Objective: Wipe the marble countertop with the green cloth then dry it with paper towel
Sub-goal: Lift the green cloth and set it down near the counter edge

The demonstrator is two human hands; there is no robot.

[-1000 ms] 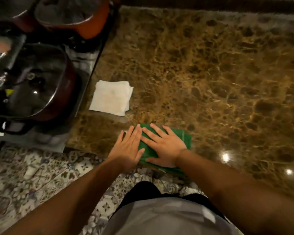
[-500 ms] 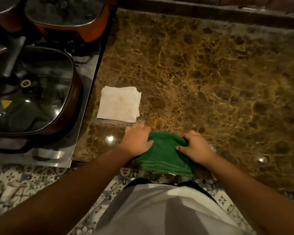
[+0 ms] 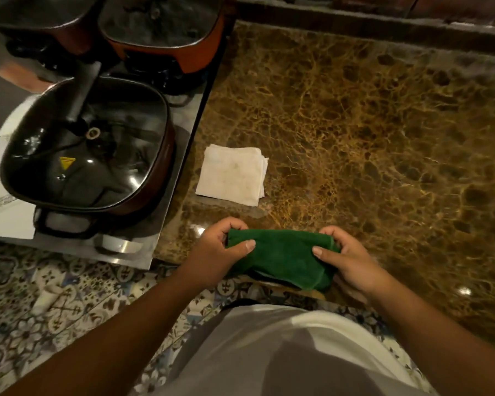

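Your left hand (image 3: 216, 252) and right hand (image 3: 347, 260) each have fingers clamped on an end of the green cloth (image 3: 283, 257) at the surface's (image 3: 369, 124) near edge; the paper towel (image 3: 232, 174) lies just beyond.

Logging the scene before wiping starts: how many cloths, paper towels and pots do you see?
Green cloth: 1, gripped by left hand and right hand
Paper towel: 1
Pots: 3, near, orange, far-left
Total: 5
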